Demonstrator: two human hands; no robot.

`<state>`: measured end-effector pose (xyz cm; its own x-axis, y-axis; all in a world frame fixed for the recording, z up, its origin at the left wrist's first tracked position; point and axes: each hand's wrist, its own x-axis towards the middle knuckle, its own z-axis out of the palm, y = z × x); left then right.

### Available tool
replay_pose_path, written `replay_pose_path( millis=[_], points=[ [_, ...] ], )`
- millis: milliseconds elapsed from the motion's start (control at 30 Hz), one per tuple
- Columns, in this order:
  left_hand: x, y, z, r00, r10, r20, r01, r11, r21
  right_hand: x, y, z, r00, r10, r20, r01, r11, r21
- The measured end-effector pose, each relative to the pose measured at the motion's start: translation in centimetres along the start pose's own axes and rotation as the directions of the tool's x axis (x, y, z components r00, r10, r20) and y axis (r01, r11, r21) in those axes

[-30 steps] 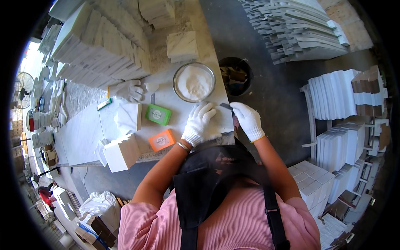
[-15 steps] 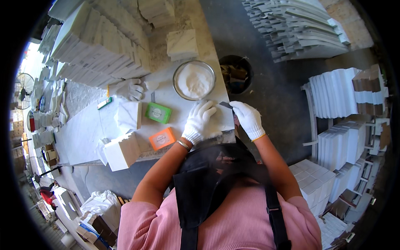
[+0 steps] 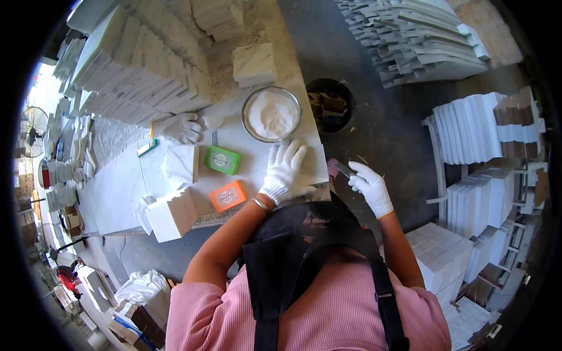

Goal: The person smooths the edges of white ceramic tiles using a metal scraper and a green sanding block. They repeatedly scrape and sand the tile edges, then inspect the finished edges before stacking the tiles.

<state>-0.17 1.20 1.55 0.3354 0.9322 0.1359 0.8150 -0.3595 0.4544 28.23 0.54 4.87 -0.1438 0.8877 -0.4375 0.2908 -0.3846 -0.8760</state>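
Head view: left hand (image 3: 283,172) spread over pale worktop (image 3: 120,199); right hand (image 3: 370,189) pinching thin strip (image 3: 344,170); white stacks (image 3: 470,130) beside dark floor (image 3: 398,146).

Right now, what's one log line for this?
left hand: spread near bowl | right hand: holds thin tool beyond table edge | left of both: green box, orange box

Your floor (image 3: 398,146) is dark grey and runs down the right side of your worktable (image 3: 111,202), pale top, edges bowed by the lens. Round black bin (image 3: 352,111) on the floor, near the table's right edge. Far right, you've got white slab stacks (image 3: 474,131) by a light-coloured frame (image 3: 437,161), white blocks (image 3: 433,251) piled nearer you. Brown board (image 3: 492,35) upper right. Bright light (image 3: 44,71) at your far left, round fan (image 3: 36,124) below it; your right side's dimmer.
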Motion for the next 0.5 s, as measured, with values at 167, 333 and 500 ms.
replay_pose_path(
  millis=[167,333,500],
  points=[
    [0.9,0.9,0.5,1.000,0.017,0.021,-0.018,0.999,0.034,0.6,0.8,0.5,0.998,0.054,-0.013,-0.053,0.997,0.052],
    [1.0,1.2,0.4,0.997,0.077,-0.016,-0.078,0.992,-0.102,1.4,0.5,2.3,0.997,0.072,-0.011,-0.068,0.979,0.191],
    [1.4,1.4,-0.5,1.000,-0.027,-0.010,0.021,0.926,-0.376,1.7,-1.7,5.0,0.994,0.078,0.072,-0.103,0.866,0.489]
  ],
)
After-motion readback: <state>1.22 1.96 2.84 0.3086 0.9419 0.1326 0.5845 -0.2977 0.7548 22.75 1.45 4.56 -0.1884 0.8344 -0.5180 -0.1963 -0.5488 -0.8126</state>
